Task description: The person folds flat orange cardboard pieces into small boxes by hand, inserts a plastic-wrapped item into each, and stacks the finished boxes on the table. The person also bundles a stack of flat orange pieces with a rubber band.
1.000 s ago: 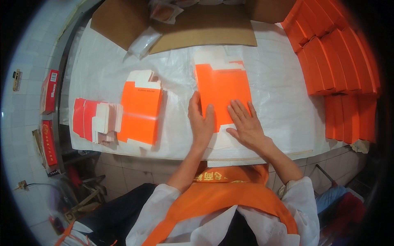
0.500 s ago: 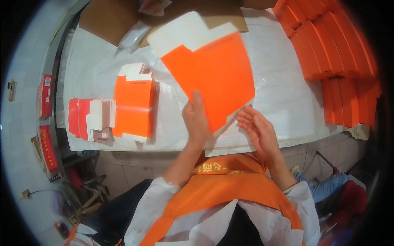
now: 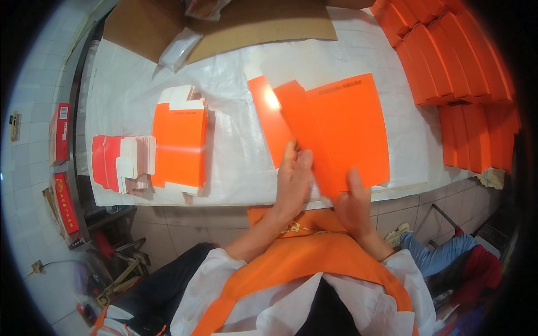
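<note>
An orange, glossy cardboard box blank (image 3: pixel 350 131), partly unfolded, is held over the near middle of a table covered with a white woven plastic sheet (image 3: pixel 231 126). Its long axis runs away from the person, the far end leaning a little to the left. The broad panel faces up on the right, with a dark printed line beside its far edge; a narrower orange panel folds along its left side. Further left, a slim orange panel (image 3: pixel 266 120) slants the same way, a white flap at its far end; the left hand hides whether it joins the rest.

The right hand (image 3: pixel 355 208) grips the near edge of the blank, thumb on top and fingers underneath. The left hand (image 3: pixel 292 183) has its fingers bent up at the slim panel, thumb beside them; whether it is pinching the card cannot be told.

Well to the left lies a pile of flat orange-and-white cardboard blanks (image 3: pixel 179 143), its long axis also pointing away, just beside a pile of red-and-white folded cards (image 3: pixel 106 162).
</note>
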### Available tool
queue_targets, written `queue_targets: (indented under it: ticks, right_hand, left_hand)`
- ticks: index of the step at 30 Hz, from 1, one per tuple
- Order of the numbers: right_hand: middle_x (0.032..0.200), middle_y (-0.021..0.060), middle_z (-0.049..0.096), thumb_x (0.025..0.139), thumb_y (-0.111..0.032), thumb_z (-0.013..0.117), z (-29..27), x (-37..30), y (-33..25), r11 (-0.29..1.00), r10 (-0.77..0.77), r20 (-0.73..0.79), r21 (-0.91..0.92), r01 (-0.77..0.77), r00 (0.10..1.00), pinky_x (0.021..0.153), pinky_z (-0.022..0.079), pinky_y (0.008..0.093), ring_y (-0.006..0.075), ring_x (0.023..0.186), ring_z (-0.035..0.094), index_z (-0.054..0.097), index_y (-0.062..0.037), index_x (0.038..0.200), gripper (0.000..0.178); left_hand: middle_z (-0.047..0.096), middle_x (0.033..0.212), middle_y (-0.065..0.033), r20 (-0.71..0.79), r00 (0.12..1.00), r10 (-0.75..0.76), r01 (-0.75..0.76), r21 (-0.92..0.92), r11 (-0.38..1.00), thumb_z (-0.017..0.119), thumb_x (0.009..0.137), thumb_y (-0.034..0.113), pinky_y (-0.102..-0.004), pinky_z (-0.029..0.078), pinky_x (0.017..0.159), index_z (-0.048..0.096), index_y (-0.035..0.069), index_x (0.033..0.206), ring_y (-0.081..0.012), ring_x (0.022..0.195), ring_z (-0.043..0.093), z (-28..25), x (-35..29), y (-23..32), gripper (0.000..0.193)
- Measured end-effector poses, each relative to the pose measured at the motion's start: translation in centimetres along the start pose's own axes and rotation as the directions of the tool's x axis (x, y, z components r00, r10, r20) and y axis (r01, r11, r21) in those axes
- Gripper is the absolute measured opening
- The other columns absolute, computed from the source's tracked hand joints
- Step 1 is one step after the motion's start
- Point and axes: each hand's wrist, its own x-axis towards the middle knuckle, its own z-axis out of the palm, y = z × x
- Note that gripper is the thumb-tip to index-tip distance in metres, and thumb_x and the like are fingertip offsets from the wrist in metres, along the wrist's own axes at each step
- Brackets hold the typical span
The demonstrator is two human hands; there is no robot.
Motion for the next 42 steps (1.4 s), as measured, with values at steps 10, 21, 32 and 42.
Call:
queue_targets:
  ticks: [10, 21, 32, 42]
  right_hand:
    - [0.11, 0.0098, 0.055, 0.084, -0.021, 0.058, 1.7, -0.4, -0.7, 0.759, 0.37, -0.074, -0.551, -0.347, 0.926, 0.084, 0.043, 0.0291, 0.0176, 0.101, 0.053, 0.049, -0.0026, 0.118, 0.04]
    - [0.095, 0.0155, 0.063, 0.084, -0.003, 0.044, -2.0, -2.6, -7.0, 0.908, -0.021, 0.335, -0.388, 0.159, 0.942, 0.082, 0.047, 0.033, 0.0226, 0.087, 0.06, 0.059, 0.005, 0.098, 0.021]
    - [0.111, 0.0141, 0.048, 0.075, -0.009, 0.063, -1.2, 1.9, -3.8, 0.522, -0.098, 0.528, -0.695, 0.495, 0.844, 0.082, 0.038, 0.0282, 0.0204, 0.097, 0.048, 0.056, -0.0044, 0.095, 0.022]
    - [0.098, 0.0126, 0.053, 0.084, 0.003, 0.05, -1.5, 0.8, -1.2, 0.521, -0.454, 0.409, -0.598, 0.609, 0.791, 0.076, 0.042, 0.027, 0.0199, 0.085, 0.052, 0.044, -0.0015, 0.079, 0.009]
  left_hand:
    - [0.052, 0.114, -0.0113, 0.01, 1.0, -0.025, 0.024, 0.067, 0.997, 0.064, 0.081, 0.011, -0.0295, 0.045, 0.084, 0.038, -0.001, 0.122, -0.0178, 0.1, 0.053, 0.0, -1.5, 2.3, 0.05]
    - [0.045, 0.122, -0.0128, 0.036, 0.988, 0.15, -0.151, 0.44, 0.885, 0.067, 0.078, 0.009, -0.0311, 0.043, 0.088, 0.026, -0.002, 0.13, -0.0203, 0.106, 0.049, -2.6, -4.3, 2.0, 0.067]
    - [0.044, 0.12, -0.0142, 0.247, 0.967, 0.071, -0.15, 0.317, 0.936, 0.073, 0.074, 0.027, -0.0322, 0.038, 0.092, 0.03, 0.002, 0.129, -0.025, 0.111, 0.046, -4.5, -5.7, -0.5, 0.075]
    - [0.054, 0.099, -0.0129, 0.4, 0.802, 0.444, -0.586, 0.378, 0.717, 0.066, 0.08, 0.011, -0.0341, 0.042, 0.089, 0.052, 0.001, 0.095, -0.0224, 0.1, 0.053, -4.9, -3.1, 0.3, 0.023]
